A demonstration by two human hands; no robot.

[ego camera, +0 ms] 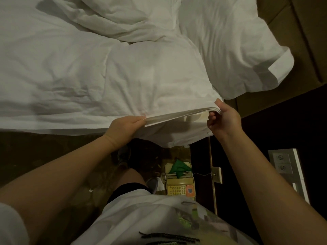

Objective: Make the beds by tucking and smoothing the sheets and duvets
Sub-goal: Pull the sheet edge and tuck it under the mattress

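A white duvet (pixel 145 73) covers the bed, creased, with its near edge folded over into a thick band (pixel 177 114). My left hand (pixel 123 128) grips that folded edge at its left end, fingers curled under the fabric. My right hand (pixel 223 119) pinches the same edge at the bed's corner, thumb on top. The edge is lifted slightly between both hands. A white pillow (pixel 230 43) lies at the right, and a bunched duvet or sheet (pixel 116 16) lies at the top.
A yellow telephone (pixel 180 189) with a green cloth (pixel 178 169) sits on the floor by my legs. A brown headboard (pixel 290 23) stands at the right. A wall socket panel (pixel 217 175) and switch plate (pixel 283 163) are on the dark nightstand side.
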